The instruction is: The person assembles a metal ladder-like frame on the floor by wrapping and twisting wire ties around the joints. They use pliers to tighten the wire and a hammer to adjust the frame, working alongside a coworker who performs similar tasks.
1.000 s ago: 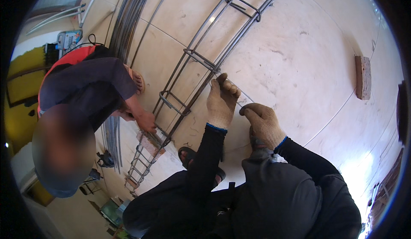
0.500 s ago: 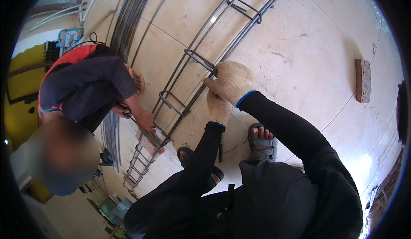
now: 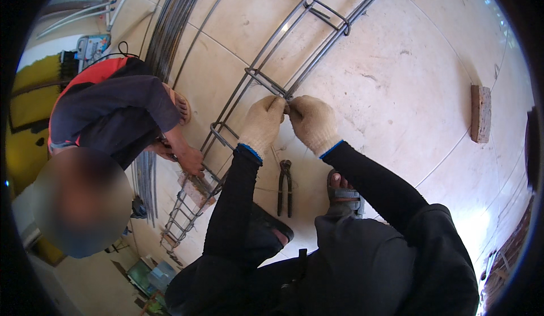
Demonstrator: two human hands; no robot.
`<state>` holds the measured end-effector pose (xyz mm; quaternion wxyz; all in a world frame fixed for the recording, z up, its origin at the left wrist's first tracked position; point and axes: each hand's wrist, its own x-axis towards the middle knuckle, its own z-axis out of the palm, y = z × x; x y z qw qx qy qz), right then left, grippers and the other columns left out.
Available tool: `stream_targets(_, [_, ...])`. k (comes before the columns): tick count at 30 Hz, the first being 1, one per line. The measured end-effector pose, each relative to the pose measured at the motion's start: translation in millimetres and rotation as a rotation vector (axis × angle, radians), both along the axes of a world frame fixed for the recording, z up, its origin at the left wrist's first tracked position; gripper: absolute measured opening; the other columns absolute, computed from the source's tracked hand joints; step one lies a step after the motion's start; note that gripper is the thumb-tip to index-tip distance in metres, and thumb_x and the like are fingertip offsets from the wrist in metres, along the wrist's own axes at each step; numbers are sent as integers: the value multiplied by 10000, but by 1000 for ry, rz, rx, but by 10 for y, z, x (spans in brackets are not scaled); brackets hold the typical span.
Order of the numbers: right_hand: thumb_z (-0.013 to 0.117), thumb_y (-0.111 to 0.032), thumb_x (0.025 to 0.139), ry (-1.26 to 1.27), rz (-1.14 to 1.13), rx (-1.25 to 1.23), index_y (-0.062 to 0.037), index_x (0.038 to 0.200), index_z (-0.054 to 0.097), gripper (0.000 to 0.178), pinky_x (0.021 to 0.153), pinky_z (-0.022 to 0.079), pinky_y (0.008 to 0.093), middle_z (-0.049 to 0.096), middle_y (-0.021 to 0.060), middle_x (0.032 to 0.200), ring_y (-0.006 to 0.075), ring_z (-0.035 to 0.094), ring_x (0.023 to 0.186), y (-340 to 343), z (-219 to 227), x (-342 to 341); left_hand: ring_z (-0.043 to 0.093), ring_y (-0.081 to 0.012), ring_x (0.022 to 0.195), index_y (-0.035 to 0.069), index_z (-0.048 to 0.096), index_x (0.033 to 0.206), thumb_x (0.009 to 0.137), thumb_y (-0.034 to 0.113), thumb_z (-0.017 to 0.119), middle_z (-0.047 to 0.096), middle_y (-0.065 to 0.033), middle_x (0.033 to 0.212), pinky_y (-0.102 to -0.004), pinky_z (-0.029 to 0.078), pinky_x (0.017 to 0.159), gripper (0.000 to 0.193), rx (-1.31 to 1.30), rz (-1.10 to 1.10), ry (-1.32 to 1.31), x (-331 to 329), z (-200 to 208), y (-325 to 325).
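A long steel rebar cage (image 3: 270, 50) with square stirrups runs diagonally across the tiled floor. My left hand (image 3: 262, 124), in a cream knitted glove with a blue cuff edge, is closed in a pinch at the corner of a stirrup (image 3: 266, 81). My right hand (image 3: 315, 123), gloved alike, pinches at the same corner from the right, its fingertips nearly meeting the left ones. Whatever lies between the fingertips is too small and hidden to make out. Just below my hands, a pair of dark end-cutting pincers (image 3: 285, 187) lies on the floor, held by neither hand.
At the left a co-worker (image 3: 122, 101) crouches, hands at the cage's nearer part. A brick (image 3: 198, 188) sits beneath the cage there, and another brick (image 3: 480, 114) lies far right. Bundled steel bars (image 3: 173, 24) stretch along the floor behind. My sandalled foot (image 3: 343, 194) is near the pincers.
My left hand has moved up and left from beneath the right one to the stirrup corner. My right hand has shifted slightly down and right. The pincers now show in full on the floor.
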<state>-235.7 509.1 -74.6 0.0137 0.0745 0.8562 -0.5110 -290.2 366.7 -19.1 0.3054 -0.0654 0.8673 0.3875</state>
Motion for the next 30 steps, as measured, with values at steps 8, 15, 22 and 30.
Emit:
stream_targets(8, [654,-201,937,-269,-163,-166,-111,1064,782,201,839,575,495,747,185,967,416,715,960,-176,-96,114,697,-464,1026,-17,710,1110,1074,331,519,721,-287,1024,-514,535,866,398,-221,-80,277,241,72,327])
stream_targets(15, [607,-173,966,-86,128,-153,-49,1121,782,266,856,584,441,770,206,1065,385,739,975,237,-14,144,659,-514,919,-1,663,1003,1087,283,508,689,-286,950,-552,511,785,334,-155,104,337,663,186,436])
stream_targets(22, [642,-266,939,-505,256,-429,80,1012,770,375,761,585,409,776,229,909,318,759,827,464,453,-256,694,-382,803,24,663,1037,1114,292,504,676,-203,842,-467,516,724,322,54,212,169,948,376,466])
stream_targets(30, [565,-272,941,-328,276,-73,-32,1054,781,342,895,561,508,744,226,1056,446,703,998,259,465,-154,716,-293,916,2,694,1136,1112,315,519,742,-179,1016,-420,560,849,359,-190,239,303,772,-28,138])
